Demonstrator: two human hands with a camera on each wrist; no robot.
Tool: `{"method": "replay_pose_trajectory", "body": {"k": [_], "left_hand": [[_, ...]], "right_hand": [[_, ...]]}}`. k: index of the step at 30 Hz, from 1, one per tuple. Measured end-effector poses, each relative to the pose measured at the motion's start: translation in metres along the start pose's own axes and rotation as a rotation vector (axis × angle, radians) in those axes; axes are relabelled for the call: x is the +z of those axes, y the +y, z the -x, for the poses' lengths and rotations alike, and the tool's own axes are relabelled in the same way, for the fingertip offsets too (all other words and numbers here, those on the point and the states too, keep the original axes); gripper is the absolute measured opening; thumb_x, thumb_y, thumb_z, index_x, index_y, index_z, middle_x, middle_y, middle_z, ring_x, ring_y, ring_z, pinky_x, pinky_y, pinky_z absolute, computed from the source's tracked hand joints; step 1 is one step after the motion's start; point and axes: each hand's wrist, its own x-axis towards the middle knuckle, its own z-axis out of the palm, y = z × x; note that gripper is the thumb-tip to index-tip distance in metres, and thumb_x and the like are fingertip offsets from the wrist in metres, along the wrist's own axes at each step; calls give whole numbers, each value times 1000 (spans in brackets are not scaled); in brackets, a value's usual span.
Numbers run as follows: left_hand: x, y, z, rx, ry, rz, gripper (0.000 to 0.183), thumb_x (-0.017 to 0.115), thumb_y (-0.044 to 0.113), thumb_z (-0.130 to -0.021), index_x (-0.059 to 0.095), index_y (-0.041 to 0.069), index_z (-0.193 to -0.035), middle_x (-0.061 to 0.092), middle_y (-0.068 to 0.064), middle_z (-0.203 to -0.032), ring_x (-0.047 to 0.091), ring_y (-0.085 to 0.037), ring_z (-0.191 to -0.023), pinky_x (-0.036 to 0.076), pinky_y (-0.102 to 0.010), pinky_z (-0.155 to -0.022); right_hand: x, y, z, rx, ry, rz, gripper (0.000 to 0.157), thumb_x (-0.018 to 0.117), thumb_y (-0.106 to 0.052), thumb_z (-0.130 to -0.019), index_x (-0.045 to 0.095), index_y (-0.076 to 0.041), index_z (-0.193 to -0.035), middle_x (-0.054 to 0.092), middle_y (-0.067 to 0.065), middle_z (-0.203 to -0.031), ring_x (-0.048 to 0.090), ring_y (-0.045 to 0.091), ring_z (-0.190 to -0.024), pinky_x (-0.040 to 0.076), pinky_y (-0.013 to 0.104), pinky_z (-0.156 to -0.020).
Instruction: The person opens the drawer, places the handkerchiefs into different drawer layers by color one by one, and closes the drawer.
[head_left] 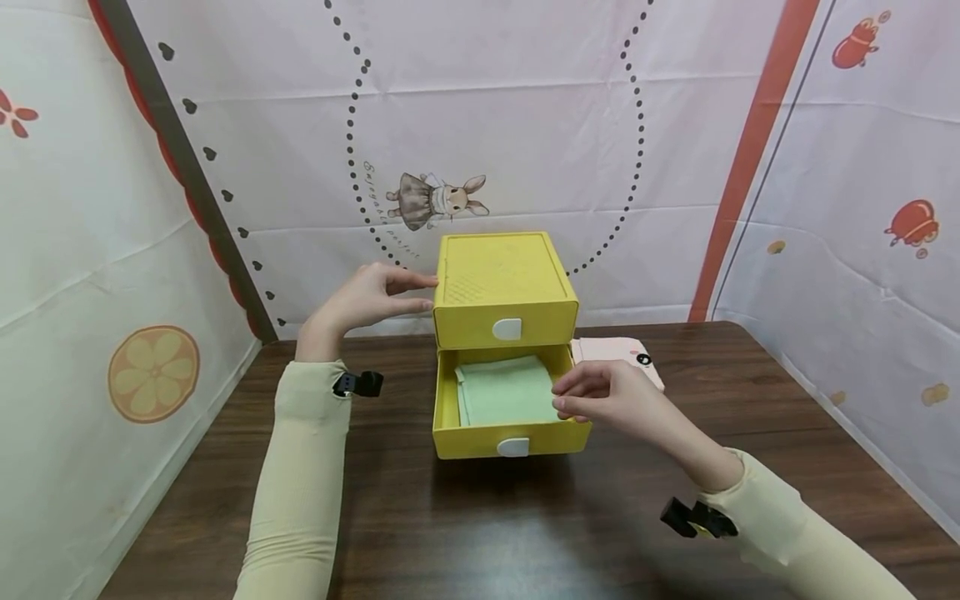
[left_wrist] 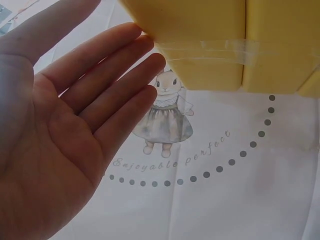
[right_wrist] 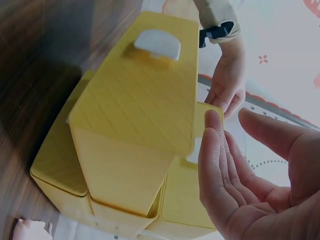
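Observation:
A yellow drawer cabinet (head_left: 506, 262) stands on the table in the head view. One drawer (head_left: 468, 443) below its top tier is pulled out, and a folded light green cloth (head_left: 506, 392) lies inside. The fingertips of my left hand (head_left: 367, 296) rest at the cabinet's upper left side, fingers extended. My right hand (head_left: 618, 402) hovers by the drawer's right edge with its fingers loosely bent and holding nothing. In the right wrist view, a gap shows between thumb and fingers, beside the pulled-out drawer (right_wrist: 130, 95).
A pink item (head_left: 611, 350) with a cartoon eye lies on the table (head_left: 390, 508) behind and right of the drawer, partly hidden by my right hand. Printed fabric (head_left: 495, 125) hangs behind the table and along both sides.

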Motion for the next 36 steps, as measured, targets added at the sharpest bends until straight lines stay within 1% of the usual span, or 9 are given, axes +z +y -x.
{"method": "replay_pose_trajectory", "body": {"k": [5,9,11,16,18,20,28,32,36], "left_hand": [[0,1,1,8,-2,10,43,72,41,-82,66,24,-121,64,-1,-125,61,-18,-111,49,-40,-95],[0,3,2,-5,7,9,42,72,37,-83,65,22,-122,63,-2,-125,61,-18,-111,49,-40,-95],[0,8,3,-12,9,5,42,71,33,-85,65,18,-124,63,-4,-126,61,-20,-112,48,-41,-96],[-2,29,12,-19,-4,-5,41,70,24,-87,63,9,-125,62,-10,-127,60,-25,-113,48,-42,-96],[-3,36,16,-18,-8,-9,41,69,22,-88,62,8,-125,62,-11,-127,60,-25,-113,48,-42,-95],[-4,39,18,-16,-10,-13,41,69,22,-88,62,7,-125,62,-11,-127,60,-24,-113,48,-41,-96],[-4,39,18,-8,-15,-10,41,69,23,-88,62,8,-126,61,-11,-128,60,-24,-114,48,-41,-96],[-4,38,18,-8,-18,-10,41,68,23,-88,62,8,-126,61,-12,-128,60,-25,-114,48,-42,-96],[-4,39,18,-11,-21,-17,42,68,23,-88,61,8,-127,61,-11,-129,60,-25,-113,48,-42,-96]], "right_hand": [[6,1,7,19,-14,-12,27,73,-24,-83,67,-3,-99,72,10,-86,71,27,-81,58,36,-69],[9,3,12,21,-24,-10,26,74,-24,-83,68,-3,-96,72,9,-85,71,25,-79,58,34,-67],[11,4,14,18,-31,-9,25,73,-24,-83,68,-3,-96,72,9,-85,71,24,-78,58,32,-66],[14,7,19,10,-57,-37,25,72,-21,-84,68,0,-96,72,12,-85,71,27,-78,58,30,-65],[16,8,21,14,-66,-47,25,72,-21,-84,68,1,-97,73,12,-85,71,26,-77,58,30,-65],[18,9,23,24,-75,-39,26,72,-22,-84,69,0,-97,73,11,-84,71,23,-76,58,29,-65],[30,16,26,60,-102,-41,28,73,-24,-83,70,-1,-97,73,10,-83,72,25,-77,58,27,-64],[38,21,26,65,-136,-44,26,73,-24,-83,70,-2,-96,73,11,-83,71,23,-75,58,28,-63],[44,27,25,62,-157,-49,22,72,-22,-84,70,-3,-95,73,12,-83,71,24,-75,58,32,-63]]}}
